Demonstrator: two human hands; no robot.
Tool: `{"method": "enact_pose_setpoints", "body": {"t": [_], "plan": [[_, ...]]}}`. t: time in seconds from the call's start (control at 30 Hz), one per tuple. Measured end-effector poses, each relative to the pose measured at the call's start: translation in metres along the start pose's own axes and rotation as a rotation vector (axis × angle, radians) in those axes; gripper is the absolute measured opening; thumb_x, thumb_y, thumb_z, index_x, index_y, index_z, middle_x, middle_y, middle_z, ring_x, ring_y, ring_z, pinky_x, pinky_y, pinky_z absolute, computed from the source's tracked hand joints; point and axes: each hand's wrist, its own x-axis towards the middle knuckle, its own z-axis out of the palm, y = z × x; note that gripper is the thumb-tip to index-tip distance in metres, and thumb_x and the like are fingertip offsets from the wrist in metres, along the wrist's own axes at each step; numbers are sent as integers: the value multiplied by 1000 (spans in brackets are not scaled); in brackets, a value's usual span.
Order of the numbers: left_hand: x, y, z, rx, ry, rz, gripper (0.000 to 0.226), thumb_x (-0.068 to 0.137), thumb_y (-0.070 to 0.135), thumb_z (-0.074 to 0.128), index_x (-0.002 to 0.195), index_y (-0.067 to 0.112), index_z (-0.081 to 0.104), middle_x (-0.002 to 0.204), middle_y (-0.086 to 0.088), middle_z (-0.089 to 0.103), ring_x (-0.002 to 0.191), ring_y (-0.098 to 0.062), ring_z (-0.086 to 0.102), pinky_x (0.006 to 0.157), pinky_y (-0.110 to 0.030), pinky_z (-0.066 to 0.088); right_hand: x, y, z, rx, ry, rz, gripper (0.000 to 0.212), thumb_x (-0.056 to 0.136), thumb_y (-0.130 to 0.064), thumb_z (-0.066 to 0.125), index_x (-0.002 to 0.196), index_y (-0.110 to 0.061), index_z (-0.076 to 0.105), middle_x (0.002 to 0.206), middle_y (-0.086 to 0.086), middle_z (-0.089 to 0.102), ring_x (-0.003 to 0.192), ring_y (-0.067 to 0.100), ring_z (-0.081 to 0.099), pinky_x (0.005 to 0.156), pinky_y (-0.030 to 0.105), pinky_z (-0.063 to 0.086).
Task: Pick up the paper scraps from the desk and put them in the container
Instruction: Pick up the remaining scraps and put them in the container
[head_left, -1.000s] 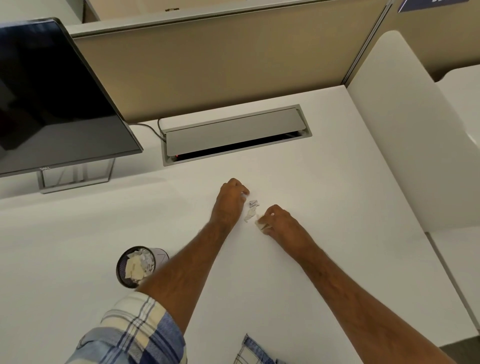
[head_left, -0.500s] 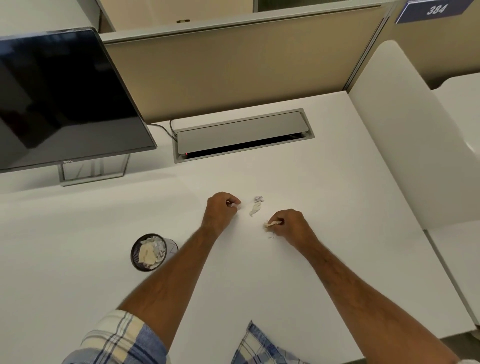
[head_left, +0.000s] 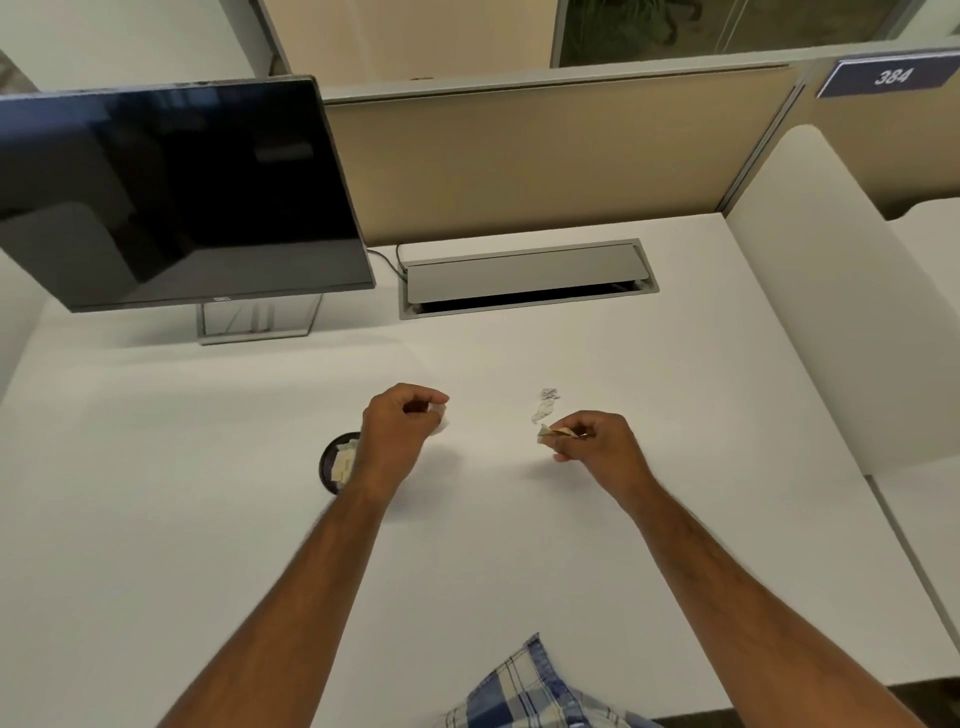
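Carrying scraps in both hands, the person has two pieces lifted and two still on the desk (head_left: 519, 545). The right hand (head_left: 597, 447) pinches a tan scrap (head_left: 548, 434) between thumb and fingers; the left hand (head_left: 397, 436) is curled around a small white scrap (head_left: 441, 415), largely hidden. The mesh container (head_left: 332, 467), already holding paper, sits at 9 o'clock of the left wrist and is partly covered by it. Two loose white scraps (head_left: 545, 402) lie at 11 o'clock of the right hand.

Risks: a light pinch may let the tan scrap slip in transit; the left forearm, passing close over the container, could tip it; a release short of the rim would drop paper back on the desk.

Compared with half a second earlier, both hands are raised off the desk and farther apart, the left now beside the container.
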Motion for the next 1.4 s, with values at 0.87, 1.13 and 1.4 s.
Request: {"method": "enact_pose_setpoints", "body": {"t": [0.87, 1.13, 1.4], "plan": [[-45, -52, -130, 111, 176, -66, 26, 84, 1, 69, 90, 26, 72, 95, 9, 75, 83, -5, 70, 71, -14, 50, 1, -67, 213, -453, -342, -269, 19, 80, -15, 78, 97, -24, 73, 90, -10, 73, 80, 4, 65, 69, 20, 53], [-49, -57, -131, 237, 136, 128, 22, 90, 12, 71, 93, 34, 70, 98, 20, 70, 95, -5, 65, 71, -12, 49, 1, -58, 217, -652, -357, -449, 28, 90, -19, 68, 117, -27, 66, 117, -11, 61, 107, 7, 54, 91, 19, 43], [-61, -76, -117, 794, -83, 467, 39, 86, 34, 76, 125, 37, 69, 132, 20, 63, 129, -19, 49, 105, -41, 42, -11, -47, 214, -1126, -334, -833, 38, 90, 0, 58, 116, -22, 74, 121, 0, 66, 108, 27, 56, 83, 40, 45]]}}
